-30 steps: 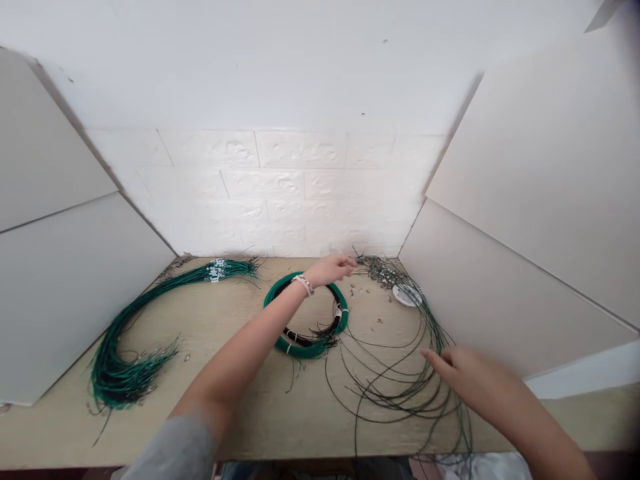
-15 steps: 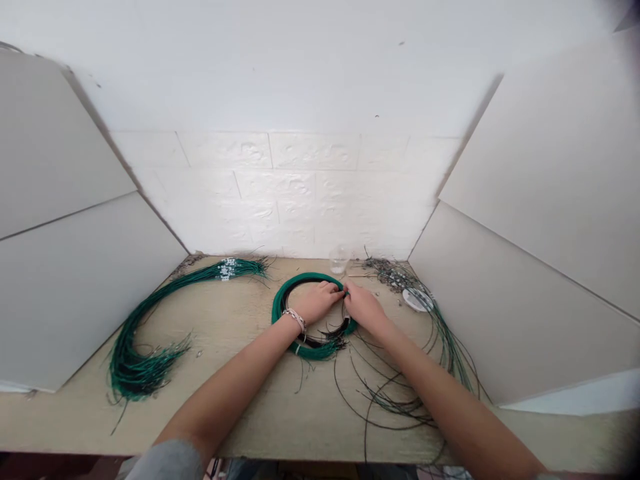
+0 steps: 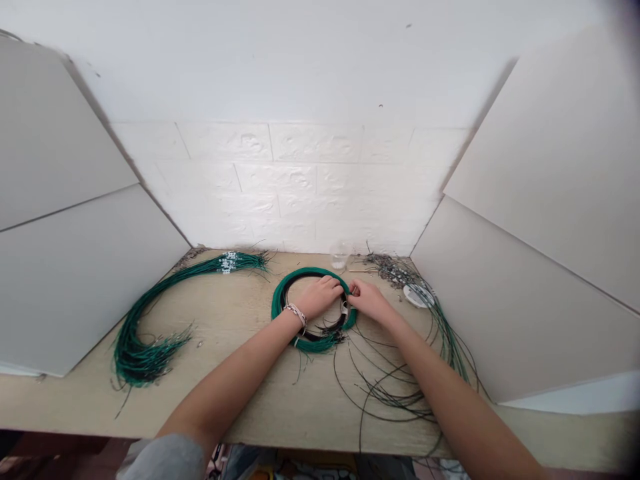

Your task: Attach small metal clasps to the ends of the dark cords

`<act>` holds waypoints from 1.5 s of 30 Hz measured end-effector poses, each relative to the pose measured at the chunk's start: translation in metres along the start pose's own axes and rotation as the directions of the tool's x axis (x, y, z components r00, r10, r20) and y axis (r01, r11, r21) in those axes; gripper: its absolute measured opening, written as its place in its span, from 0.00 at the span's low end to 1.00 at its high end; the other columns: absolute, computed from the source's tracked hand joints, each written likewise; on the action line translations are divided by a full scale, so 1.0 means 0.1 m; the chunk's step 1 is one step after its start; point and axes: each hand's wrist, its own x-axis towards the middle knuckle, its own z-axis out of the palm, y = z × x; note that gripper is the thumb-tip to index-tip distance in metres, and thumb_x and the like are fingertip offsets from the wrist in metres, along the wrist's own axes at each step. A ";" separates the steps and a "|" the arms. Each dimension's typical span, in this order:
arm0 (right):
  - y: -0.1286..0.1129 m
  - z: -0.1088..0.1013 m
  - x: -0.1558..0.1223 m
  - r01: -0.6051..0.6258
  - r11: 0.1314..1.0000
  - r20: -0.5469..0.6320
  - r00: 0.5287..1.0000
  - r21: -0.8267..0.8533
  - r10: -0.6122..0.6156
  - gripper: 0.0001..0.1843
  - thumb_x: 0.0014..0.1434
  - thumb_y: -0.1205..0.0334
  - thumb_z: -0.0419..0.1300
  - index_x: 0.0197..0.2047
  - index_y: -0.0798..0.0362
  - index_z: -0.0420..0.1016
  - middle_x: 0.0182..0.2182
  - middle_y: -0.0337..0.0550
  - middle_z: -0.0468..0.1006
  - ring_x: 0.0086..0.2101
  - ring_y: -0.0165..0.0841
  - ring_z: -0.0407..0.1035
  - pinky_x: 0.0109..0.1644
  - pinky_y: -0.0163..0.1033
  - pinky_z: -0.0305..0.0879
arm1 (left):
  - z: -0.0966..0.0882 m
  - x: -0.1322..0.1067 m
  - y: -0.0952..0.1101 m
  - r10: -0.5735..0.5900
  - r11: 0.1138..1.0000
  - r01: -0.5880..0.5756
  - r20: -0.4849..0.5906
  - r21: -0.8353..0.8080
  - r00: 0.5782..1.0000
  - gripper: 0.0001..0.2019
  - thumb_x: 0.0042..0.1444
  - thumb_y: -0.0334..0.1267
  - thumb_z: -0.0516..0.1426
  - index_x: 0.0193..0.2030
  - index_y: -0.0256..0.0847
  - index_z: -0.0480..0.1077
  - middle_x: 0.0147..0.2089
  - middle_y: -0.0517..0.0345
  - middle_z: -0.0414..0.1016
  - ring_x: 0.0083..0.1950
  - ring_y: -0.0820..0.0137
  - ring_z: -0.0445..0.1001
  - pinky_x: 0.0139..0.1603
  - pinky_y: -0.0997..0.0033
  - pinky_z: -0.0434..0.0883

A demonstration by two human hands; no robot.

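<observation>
A coil of green and black wire (image 3: 279, 301) lies in the middle of the table, with loose ends at its lower right. My left hand (image 3: 323, 298) reaches across the ring, its fingers closed over the upper right part of the coil. Just right of it, my right hand (image 3: 369, 300) is pinched at the coil's outer edge; what its fingertips hold is too small to make out. A white band (image 3: 344, 311) wraps the coil just below the hands, and another white tie (image 3: 297, 343) shows at the lower left.
On the left, a curved bundle of green wires (image 3: 131, 320) carries white pieces near its far end. Loose dark wires (image 3: 395, 393) spread under my right forearm. Toward the back right are a clear cup (image 3: 339, 257), small metal bits (image 3: 390, 268) and a white disc (image 3: 418, 296). Grey panels flank the table.
My right hand has drawn slightly to the right, away from my left fingers, and the white band shows more plainly. The left hand stays on the coil. The view has shifted a little.
</observation>
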 end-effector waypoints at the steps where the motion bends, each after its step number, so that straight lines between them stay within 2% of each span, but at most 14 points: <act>1: 0.00 0.00 0.00 -0.004 1.000 -0.004 1.000 0.003 0.004 0.03 0.44 0.67 0.52 0.27 0.53 0.61 0.21 0.35 0.65 0.24 0.28 0.58 0.27 0.32 0.48 | 0.00 0.00 0.00 -0.006 1.000 0.006 -0.001 0.001 1.000 0.08 0.59 0.33 0.48 0.41 0.35 0.66 0.43 0.51 0.67 0.47 0.67 0.63 0.49 0.66 0.61; 11: -0.03 -0.01 -0.01 0.003 1.000 -0.010 1.000 -0.020 -0.003 0.02 0.45 0.67 0.51 0.27 0.53 0.62 0.20 0.35 0.64 0.24 0.28 0.58 0.27 0.32 0.48 | -0.04 -0.01 0.01 -0.016 1.000 0.015 0.038 0.012 0.999 0.09 0.60 0.32 0.47 0.44 0.36 0.64 0.42 0.52 0.67 0.45 0.68 0.63 0.47 0.68 0.62; 19: -0.01 0.01 0.02 0.005 1.000 -0.004 1.000 -0.017 -0.005 0.03 0.45 0.68 0.51 0.26 0.53 0.63 0.19 0.35 0.64 0.23 0.28 0.58 0.27 0.33 0.48 | -0.04 0.01 0.01 -0.068 0.996 0.065 0.045 0.063 0.997 0.09 0.60 0.34 0.46 0.41 0.36 0.64 0.44 0.51 0.64 0.47 0.66 0.60 0.47 0.67 0.61; 23: -0.01 0.01 0.02 0.004 1.000 -0.009 1.000 -0.008 -0.004 0.03 0.45 0.68 0.51 0.26 0.53 0.64 0.19 0.35 0.64 0.23 0.28 0.58 0.27 0.32 0.48 | -0.04 0.01 0.01 -0.059 0.998 0.056 0.059 0.042 0.997 0.09 0.61 0.34 0.46 0.42 0.36 0.64 0.43 0.51 0.65 0.46 0.67 0.60 0.48 0.66 0.60; 27: 0.03 0.04 0.02 0.011 1.000 -0.016 1.000 -0.023 -0.012 0.02 0.47 0.66 0.51 0.27 0.53 0.64 0.19 0.35 0.64 0.24 0.28 0.58 0.27 0.32 0.49 | -0.05 0.02 0.03 -0.071 0.997 0.070 0.030 0.039 0.997 0.09 0.60 0.35 0.47 0.44 0.38 0.64 0.43 0.52 0.64 0.46 0.66 0.60 0.47 0.67 0.60; 35: 0.06 0.09 0.03 -0.003 0.996 -0.030 1.000 -0.087 0.000 0.05 0.52 0.63 0.50 0.30 0.52 0.66 0.20 0.37 0.67 0.24 0.29 0.59 0.28 0.33 0.48 | -0.07 0.06 0.10 -0.098 0.987 0.099 -0.010 0.125 0.995 0.07 0.59 0.35 0.48 0.40 0.38 0.65 0.45 0.50 0.65 0.46 0.64 0.61 0.44 0.64 0.59; 45: 0.01 0.09 0.00 0.001 0.988 -0.054 0.998 -0.154 -0.010 0.06 0.53 0.63 0.50 0.31 0.52 0.66 0.22 0.38 0.68 0.25 0.30 0.60 0.29 0.33 0.48 | -0.05 0.05 0.04 -0.037 0.994 0.033 0.042 0.104 0.998 0.06 0.59 0.34 0.49 0.39 0.36 0.64 0.41 0.53 0.67 0.45 0.66 0.62 0.41 0.66 0.60</act>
